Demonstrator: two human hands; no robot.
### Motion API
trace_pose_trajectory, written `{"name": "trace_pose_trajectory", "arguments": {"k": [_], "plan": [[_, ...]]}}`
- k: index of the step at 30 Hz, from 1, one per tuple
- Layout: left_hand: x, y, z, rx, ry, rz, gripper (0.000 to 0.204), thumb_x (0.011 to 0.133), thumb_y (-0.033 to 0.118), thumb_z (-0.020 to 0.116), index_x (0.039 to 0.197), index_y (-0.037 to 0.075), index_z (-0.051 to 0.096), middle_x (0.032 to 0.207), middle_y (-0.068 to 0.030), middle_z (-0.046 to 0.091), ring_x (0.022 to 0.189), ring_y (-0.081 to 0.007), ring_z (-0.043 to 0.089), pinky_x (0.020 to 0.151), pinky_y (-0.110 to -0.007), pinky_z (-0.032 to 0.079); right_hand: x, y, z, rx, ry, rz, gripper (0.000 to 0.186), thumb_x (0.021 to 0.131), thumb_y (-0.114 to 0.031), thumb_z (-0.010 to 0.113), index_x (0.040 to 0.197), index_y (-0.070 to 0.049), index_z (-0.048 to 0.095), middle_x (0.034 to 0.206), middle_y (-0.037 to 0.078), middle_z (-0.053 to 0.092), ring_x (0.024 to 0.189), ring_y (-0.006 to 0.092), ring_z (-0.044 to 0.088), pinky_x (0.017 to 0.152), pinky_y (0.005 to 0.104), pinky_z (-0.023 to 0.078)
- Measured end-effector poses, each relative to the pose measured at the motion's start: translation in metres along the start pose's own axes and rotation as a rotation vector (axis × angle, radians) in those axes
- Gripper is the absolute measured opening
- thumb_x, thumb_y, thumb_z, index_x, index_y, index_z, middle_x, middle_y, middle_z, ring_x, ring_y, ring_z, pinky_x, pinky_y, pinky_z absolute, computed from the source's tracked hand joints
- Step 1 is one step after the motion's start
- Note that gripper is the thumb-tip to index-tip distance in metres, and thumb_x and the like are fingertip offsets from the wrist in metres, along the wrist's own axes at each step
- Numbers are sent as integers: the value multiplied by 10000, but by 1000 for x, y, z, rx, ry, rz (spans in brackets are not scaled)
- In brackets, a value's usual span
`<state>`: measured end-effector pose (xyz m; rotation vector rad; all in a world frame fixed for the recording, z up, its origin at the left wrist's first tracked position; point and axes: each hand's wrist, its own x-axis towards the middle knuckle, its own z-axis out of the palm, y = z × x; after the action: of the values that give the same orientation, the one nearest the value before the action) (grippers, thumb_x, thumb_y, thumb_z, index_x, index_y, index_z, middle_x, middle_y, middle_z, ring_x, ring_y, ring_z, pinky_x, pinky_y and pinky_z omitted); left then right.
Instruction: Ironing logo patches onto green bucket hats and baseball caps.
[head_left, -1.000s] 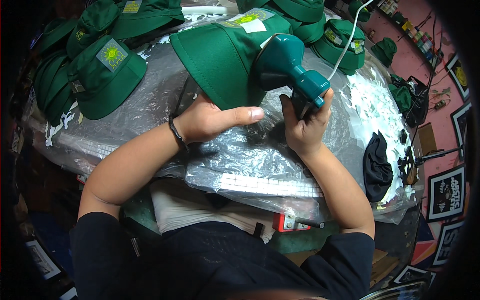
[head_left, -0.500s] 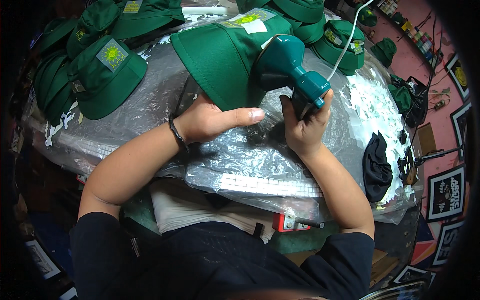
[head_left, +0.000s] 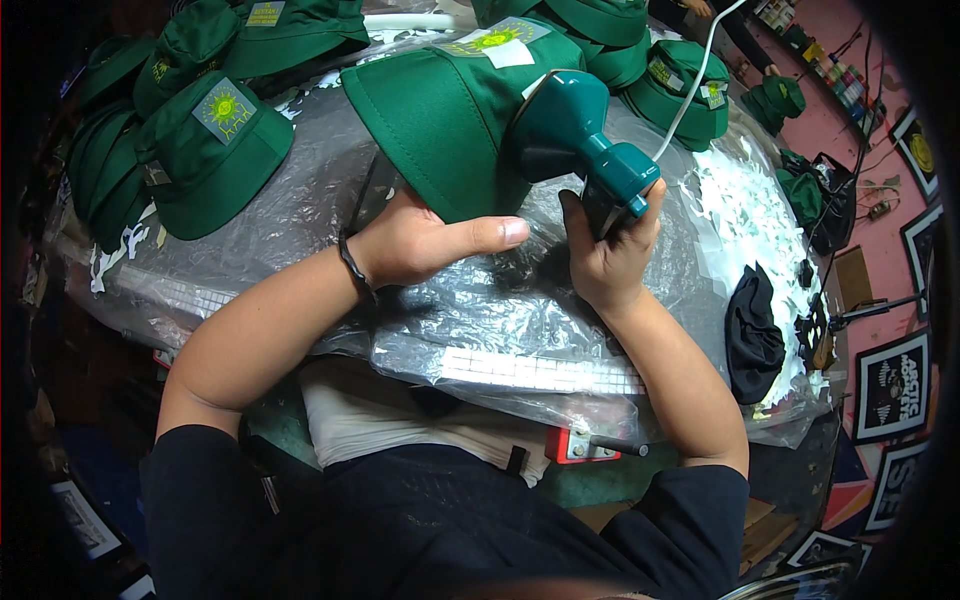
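Nearest me, at six o'clock, the plastic sheeting (head_left: 500, 310) runs out to the table's near edge, with a pale gridded strip (head_left: 540, 370) along it; a stretch of sheeting lies between that edge and my wrists. My left hand (head_left: 410, 240) has its thumb out toward three o'clock, apart – the other fingers are under the hat's brim, so I can't tell whether they pinch. My right hand (head_left: 612, 255) is wrapped round the grip of a teal hand tool (head_left: 570, 110), its flared head up against the green bucket hat (head_left: 440, 130) at twelve. A crumpled black cloth (head_left: 755, 340) lies at four o'clock, white scraps (head_left: 745, 205) at two. Stacked hats (head_left: 210, 170) hem me in at ten. Farther off, at one, a co-worker's hand (head_left: 771, 71) meets another green hat (head_left: 775, 102).
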<state>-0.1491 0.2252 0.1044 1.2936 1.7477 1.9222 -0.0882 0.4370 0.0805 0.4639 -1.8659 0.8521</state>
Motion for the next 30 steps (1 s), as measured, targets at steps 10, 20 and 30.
{"name": "trace_pose_trajectory", "arguments": {"k": [10, 20, 30], "plan": [[0, -2, 0, 13, -5, 10, 209, 843, 173, 742, 939, 11, 650, 871, -28, 634, 801, -123, 585, 719, -287, 484, 0, 0, -1, -24, -5, -1, 581, 776, -52, 772, 1228, -13, 409, 927, 145, 652, 811, 246, 673, 732, 313, 522], [-1, -1, 1, 11, 2, 23, 223, 844, 176, 740, 962, 11, 646, 900, -37, 636, 822, -127, 586, 726, -291, 487, 0, -2, 0, -12, 7, -19, 580, 776, -43, 770, 1233, -14, 415, 949, 145, 649, 828, 245, 670, 749, 314, 520], [-1, -1, 1, 15, 5, 42, 246, 838, 164, 745, 994, 7, 636, 918, -39, 633, 834, -130, 585, 738, -294, 491, -1, -1, 1, -1, 10, -10, 585, 771, -37, 773, 1237, -15, 418, 969, 145, 647, 840, 242, 668, 757, 310, 519]]}}
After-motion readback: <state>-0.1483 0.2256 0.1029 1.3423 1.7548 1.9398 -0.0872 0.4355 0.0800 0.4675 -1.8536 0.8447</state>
